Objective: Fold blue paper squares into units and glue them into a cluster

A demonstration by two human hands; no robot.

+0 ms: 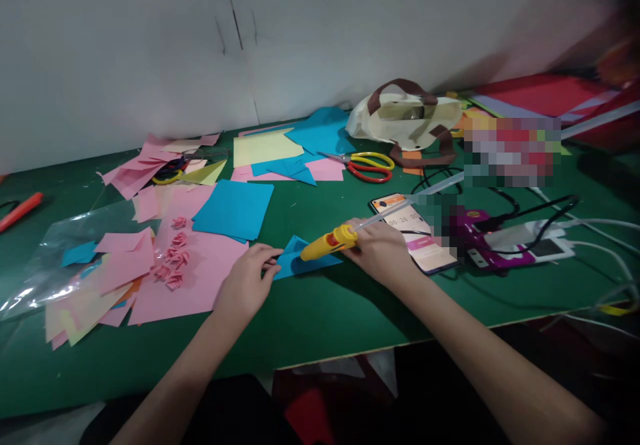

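Observation:
A folded piece of blue paper (295,270) lies on the green table, its left corner pinched between the thumb and fingers of my left hand (246,278). My right hand (377,252) is closed around a yellow hot glue gun (325,244), whose tip points left over the blue paper. Whether the tip touches the paper I cannot tell. From the gun's back end a long translucent glue stick (435,186) slants up to the right. Just behind my left hand is a stack of blue paper sheets (234,209). Several small folded pink paper roses (176,256) rest on pink paper to the left.
Beside my right hand lies a lit phone (434,250). Further right, a purple power strip (475,228) has tangled cables. Red-and-yellow-handled scissors (371,173) and a cream tote bag (367,126) are at the back. Paper scraps and a clear plastic bag (45,272) cover the left side.

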